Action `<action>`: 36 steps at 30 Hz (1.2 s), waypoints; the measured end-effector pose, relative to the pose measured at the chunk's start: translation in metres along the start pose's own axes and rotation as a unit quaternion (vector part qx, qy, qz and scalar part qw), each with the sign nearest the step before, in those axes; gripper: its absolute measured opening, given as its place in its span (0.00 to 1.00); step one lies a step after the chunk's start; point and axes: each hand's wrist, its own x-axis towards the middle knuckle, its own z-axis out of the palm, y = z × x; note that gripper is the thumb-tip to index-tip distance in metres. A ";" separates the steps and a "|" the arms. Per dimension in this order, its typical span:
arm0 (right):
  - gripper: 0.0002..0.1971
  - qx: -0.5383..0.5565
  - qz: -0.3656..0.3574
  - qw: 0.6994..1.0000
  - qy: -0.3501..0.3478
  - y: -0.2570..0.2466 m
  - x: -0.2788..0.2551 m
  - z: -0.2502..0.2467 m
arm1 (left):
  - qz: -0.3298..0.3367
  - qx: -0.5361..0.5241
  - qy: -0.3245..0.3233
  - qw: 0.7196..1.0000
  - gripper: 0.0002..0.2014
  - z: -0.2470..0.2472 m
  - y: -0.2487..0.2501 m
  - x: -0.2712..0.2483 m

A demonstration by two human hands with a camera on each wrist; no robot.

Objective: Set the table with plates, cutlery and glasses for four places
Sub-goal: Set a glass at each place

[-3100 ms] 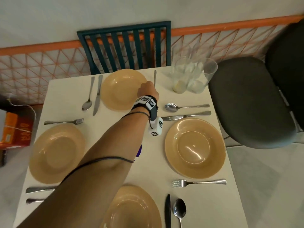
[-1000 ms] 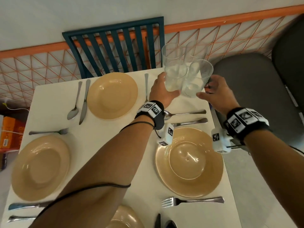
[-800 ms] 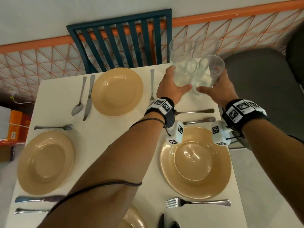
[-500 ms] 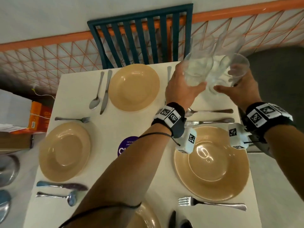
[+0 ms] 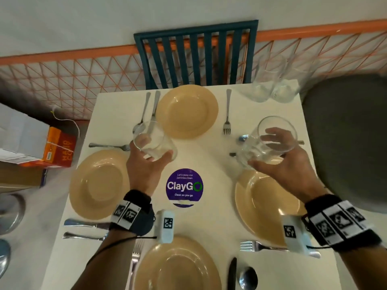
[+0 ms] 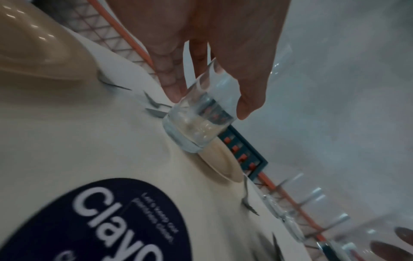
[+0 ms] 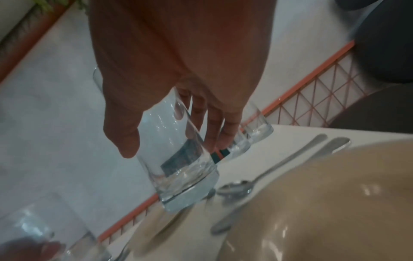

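Left grip (image 5: 146, 166) wraps a clear drinking glass (image 5: 154, 141); right grip (image 5: 280, 162) wraps another clear glass (image 5: 270, 141), both above the white table (image 5: 211, 160)

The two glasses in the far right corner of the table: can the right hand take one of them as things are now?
Probably not yet. The right hand already grips a glass, so its fingers are occupied. The path to the two glasses looks free once that one is put down.
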 end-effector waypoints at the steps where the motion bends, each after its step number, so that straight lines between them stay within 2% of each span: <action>1: 0.38 -0.006 0.000 1.000 -0.010 0.001 -0.005 0.009 | -0.002 0.008 0.003 1.000 0.32 -0.005 -0.008 0.002; 6: 0.42 -0.040 -0.001 0.999 -0.021 0.008 -0.018 0.049 | -0.029 0.009 0.001 1.000 0.34 -0.014 -0.034 0.015; 11: 0.38 -0.067 -0.001 0.997 -0.026 0.016 -0.020 0.071 | -0.045 -0.007 -0.002 0.999 0.36 -0.012 -0.043 0.028; 16: 0.39 -0.120 0.021 0.992 -0.017 0.021 -0.013 0.082 | -0.051 0.018 -0.013 0.998 0.35 -0.005 -0.047 0.042; 29: 0.37 -0.135 0.041 0.990 -0.019 0.019 -0.011 0.084 | -0.040 0.044 -0.018 0.998 0.39 -0.001 -0.051 0.058; 32: 0.39 -0.133 0.040 0.990 -0.026 0.021 -0.011 0.082 | -0.044 0.053 -0.019 0.997 0.40 -0.002 -0.051 0.056; 34: 0.42 -0.131 0.039 0.990 -0.042 0.022 -0.010 0.081 | -0.068 0.067 -0.021 0.995 0.44 -0.003 -0.053 0.053; 36: 0.48 -0.135 0.033 0.988 -0.063 0.023 -0.010 0.078 | -0.107 0.124 -0.043 0.986 0.47 -0.007 -0.054 0.043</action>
